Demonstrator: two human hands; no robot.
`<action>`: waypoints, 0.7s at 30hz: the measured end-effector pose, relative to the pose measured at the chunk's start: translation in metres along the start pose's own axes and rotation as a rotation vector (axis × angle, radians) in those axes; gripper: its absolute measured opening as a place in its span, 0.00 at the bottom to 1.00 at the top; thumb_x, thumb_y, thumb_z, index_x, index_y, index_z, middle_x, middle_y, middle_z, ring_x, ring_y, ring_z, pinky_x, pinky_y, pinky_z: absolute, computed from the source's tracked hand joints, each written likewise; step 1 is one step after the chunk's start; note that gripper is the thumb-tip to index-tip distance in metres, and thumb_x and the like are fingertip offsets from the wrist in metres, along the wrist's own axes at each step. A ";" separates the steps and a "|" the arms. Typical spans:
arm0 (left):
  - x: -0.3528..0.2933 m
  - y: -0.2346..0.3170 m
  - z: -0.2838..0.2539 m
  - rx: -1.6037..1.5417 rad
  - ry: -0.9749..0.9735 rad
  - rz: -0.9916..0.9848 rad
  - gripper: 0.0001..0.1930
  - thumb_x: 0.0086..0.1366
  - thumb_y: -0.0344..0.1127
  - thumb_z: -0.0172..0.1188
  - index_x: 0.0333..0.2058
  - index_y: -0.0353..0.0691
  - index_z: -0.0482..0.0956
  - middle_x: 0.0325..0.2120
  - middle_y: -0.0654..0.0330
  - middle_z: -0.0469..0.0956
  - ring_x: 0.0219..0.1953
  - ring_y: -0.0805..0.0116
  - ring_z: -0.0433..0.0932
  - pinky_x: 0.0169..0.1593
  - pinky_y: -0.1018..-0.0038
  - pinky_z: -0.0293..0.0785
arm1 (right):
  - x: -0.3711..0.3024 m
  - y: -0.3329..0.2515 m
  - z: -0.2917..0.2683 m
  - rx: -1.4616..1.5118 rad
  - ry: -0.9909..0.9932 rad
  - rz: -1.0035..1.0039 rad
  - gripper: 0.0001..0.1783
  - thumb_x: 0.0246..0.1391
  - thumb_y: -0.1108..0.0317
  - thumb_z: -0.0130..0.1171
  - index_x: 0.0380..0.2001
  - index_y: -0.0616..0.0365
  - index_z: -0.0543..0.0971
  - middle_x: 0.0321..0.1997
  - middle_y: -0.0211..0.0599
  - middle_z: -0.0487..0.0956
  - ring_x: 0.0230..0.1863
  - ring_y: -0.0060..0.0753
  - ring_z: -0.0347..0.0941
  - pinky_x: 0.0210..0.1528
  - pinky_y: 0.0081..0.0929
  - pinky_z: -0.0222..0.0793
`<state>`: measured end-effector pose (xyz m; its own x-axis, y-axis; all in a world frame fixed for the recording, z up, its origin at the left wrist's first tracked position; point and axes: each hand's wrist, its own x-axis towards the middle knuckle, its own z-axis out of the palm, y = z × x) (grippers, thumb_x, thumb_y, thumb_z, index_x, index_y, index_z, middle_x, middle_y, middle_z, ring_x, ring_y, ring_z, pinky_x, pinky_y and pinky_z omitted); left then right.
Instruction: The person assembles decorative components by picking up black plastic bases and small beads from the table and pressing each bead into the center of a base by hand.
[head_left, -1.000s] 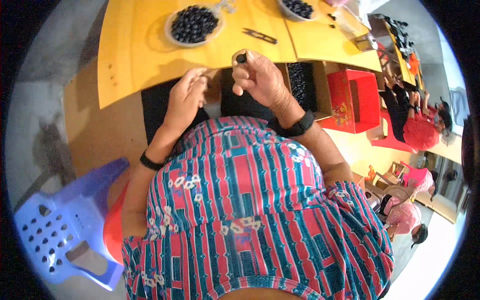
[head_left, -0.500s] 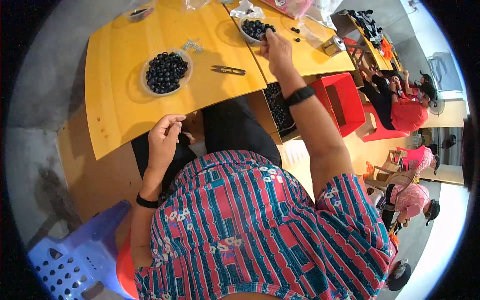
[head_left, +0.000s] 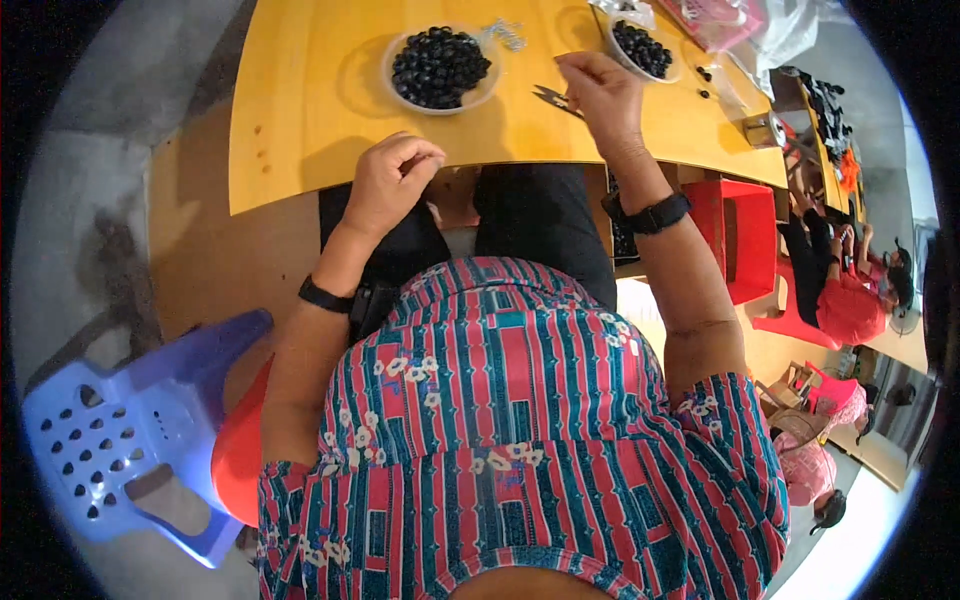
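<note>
My left hand (head_left: 392,182) hovers by the near table edge, thumb and fingers pinched together. Whatever is in that pinch is too small to make out. Over the table, close to the thread snips (head_left: 550,97), is my right hand (head_left: 610,102), its fingertips also pressed together; its contents are not visible. A clear round bowl (head_left: 493,93) full of small black ring-like pieces (head_left: 440,67) stands ahead of my left hand. Beyond my right hand, a second bowl (head_left: 674,75) holds more black pieces (head_left: 642,48). Small silvery bits (head_left: 507,35) lie beside the first bowl.
The yellow table (head_left: 310,90) spans the front. A few black pieces (head_left: 704,93) and a metal can (head_left: 764,130) are at its right. A red crate (head_left: 735,240) stands below there. A blue-purple stool (head_left: 115,430) is at my left; other people sit far right.
My right hand has come back from the right bowl toward the snips. My left hand has risen to the table edge. The view has shifted, so the table sits higher and farther right.
</note>
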<state>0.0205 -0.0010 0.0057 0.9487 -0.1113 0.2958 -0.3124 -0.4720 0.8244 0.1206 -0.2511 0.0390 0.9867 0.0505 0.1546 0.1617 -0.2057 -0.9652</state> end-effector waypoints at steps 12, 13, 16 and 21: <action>-0.017 -0.007 0.007 -0.109 -0.001 -0.052 0.02 0.53 0.27 0.59 0.26 0.36 0.77 0.22 0.62 0.74 0.23 0.75 0.71 0.28 0.79 0.68 | 0.021 -0.001 0.064 -1.022 -0.511 -0.707 0.07 0.44 0.69 0.55 0.28 0.46 0.81 0.31 0.35 0.76 0.38 0.41 0.71 0.39 0.37 0.69; -0.016 -0.007 0.008 -0.117 -0.004 -0.042 0.02 0.53 0.27 0.59 0.26 0.36 0.77 0.22 0.62 0.74 0.23 0.75 0.71 0.28 0.79 0.68 | 0.021 -0.002 0.066 -1.024 -0.516 -0.708 0.07 0.44 0.69 0.55 0.28 0.46 0.81 0.31 0.35 0.76 0.38 0.41 0.71 0.39 0.37 0.69; -0.017 -0.007 0.009 -0.126 -0.007 -0.041 0.03 0.52 0.28 0.59 0.27 0.36 0.77 0.22 0.61 0.74 0.23 0.74 0.72 0.29 0.79 0.68 | 0.024 -0.006 0.071 -1.139 -0.581 -0.589 0.09 0.43 0.69 0.55 0.29 0.44 0.82 0.30 0.36 0.77 0.38 0.40 0.73 0.40 0.37 0.70; -0.018 -0.003 0.008 -0.132 -0.001 -0.018 0.03 0.53 0.28 0.59 0.27 0.36 0.77 0.22 0.60 0.74 0.23 0.71 0.72 0.30 0.77 0.69 | 0.030 -0.009 0.079 -1.220 -0.665 -0.417 0.09 0.40 0.69 0.56 0.28 0.47 0.82 0.29 0.37 0.78 0.36 0.41 0.75 0.39 0.38 0.72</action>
<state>0.0045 -0.0051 -0.0058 0.9542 -0.1045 0.2803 -0.2991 -0.3548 0.8858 0.1474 -0.1707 0.0357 0.7299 0.6791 -0.0782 0.6778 -0.7338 -0.0453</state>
